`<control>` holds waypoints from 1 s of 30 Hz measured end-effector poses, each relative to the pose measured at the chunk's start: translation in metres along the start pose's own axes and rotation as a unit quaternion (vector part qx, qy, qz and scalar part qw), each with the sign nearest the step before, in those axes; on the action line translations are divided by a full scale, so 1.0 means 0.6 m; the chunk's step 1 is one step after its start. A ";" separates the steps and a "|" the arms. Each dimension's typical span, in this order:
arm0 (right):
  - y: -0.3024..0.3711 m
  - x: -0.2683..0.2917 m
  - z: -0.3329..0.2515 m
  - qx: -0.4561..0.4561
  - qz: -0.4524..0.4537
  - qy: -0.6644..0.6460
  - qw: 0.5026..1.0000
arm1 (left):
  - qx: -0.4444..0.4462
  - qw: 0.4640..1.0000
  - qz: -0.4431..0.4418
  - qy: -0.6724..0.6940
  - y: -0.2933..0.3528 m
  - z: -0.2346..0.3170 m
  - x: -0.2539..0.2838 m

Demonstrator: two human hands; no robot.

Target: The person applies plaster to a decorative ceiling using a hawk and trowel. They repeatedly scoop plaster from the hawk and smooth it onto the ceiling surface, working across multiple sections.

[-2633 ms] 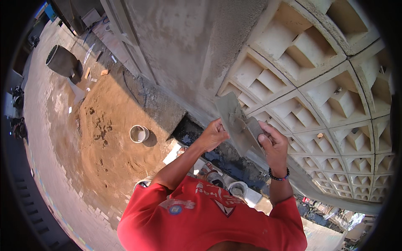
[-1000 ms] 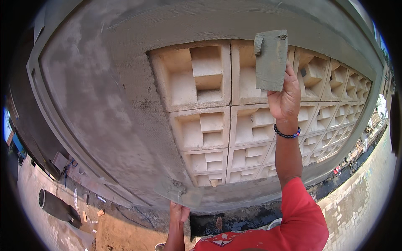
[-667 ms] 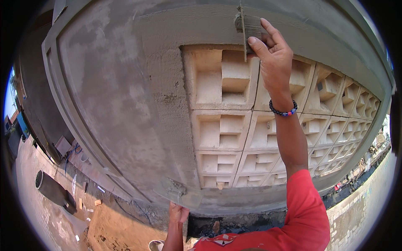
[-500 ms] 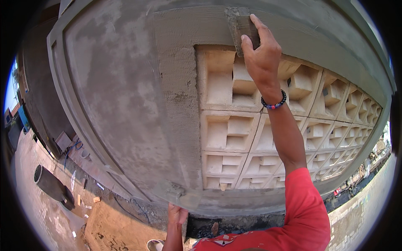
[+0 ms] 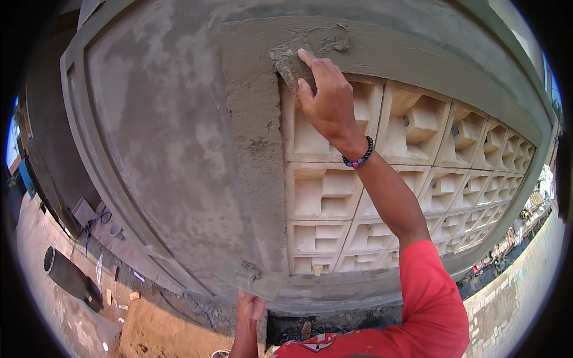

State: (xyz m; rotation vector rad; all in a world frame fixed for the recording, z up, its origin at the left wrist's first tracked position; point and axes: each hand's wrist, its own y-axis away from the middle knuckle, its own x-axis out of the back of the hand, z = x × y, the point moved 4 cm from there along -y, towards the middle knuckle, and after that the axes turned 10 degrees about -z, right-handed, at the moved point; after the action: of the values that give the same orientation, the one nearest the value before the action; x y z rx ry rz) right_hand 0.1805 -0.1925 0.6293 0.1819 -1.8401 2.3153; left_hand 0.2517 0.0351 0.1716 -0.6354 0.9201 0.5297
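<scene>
My right hand (image 5: 328, 98), a beaded bracelet at its wrist, is closed round a plastering trowel (image 5: 286, 67). The trowel's blade lies against the wall at the upper left corner of the vent block panel (image 5: 290, 190). Just right of the blade, a raised patch of wet mortar (image 5: 329, 39) sticks to the darker plaster band (image 5: 253, 113) that edges the panel. Low in front of the wall, my left hand (image 5: 250, 305) grips a flat plasterer's hawk (image 5: 267, 287) from below. A small heap of mortar (image 5: 246, 271) rests on it.
A dark trench (image 5: 346, 319) runs along the wall's foot. Sand (image 5: 161, 331) lies at the lower left, near a black cylindrical container (image 5: 68, 274) on its side. Farther back are a light bucket (image 5: 116, 230) and a blue hose (image 5: 91, 230). Paving extends at the right.
My right hand has moved the trowel left and slightly down to the panel's corner. A raised mortar patch now shows where the blade was. My left hand stays low with the hawk.
</scene>
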 end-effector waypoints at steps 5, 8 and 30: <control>0.013 0.077 0.011 -0.097 0.084 -0.064 0.990 | 0.022 0.999 -0.032 -0.013 -0.002 -0.001 0.001; -0.013 0.104 0.055 -0.136 0.123 -0.033 0.982 | 0.037 0.999 -0.031 -0.007 0.001 -0.003 0.006; -0.029 -0.119 -0.076 0.016 -0.042 0.039 0.998 | 0.000 1.000 0.025 0.004 0.023 0.037 0.011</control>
State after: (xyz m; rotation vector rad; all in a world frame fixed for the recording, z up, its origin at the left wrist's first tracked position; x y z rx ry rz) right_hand 0.2545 -0.1486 0.6205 0.1671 -1.7246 2.2629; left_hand 0.2580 0.0610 0.1723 -0.6171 0.9457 0.5719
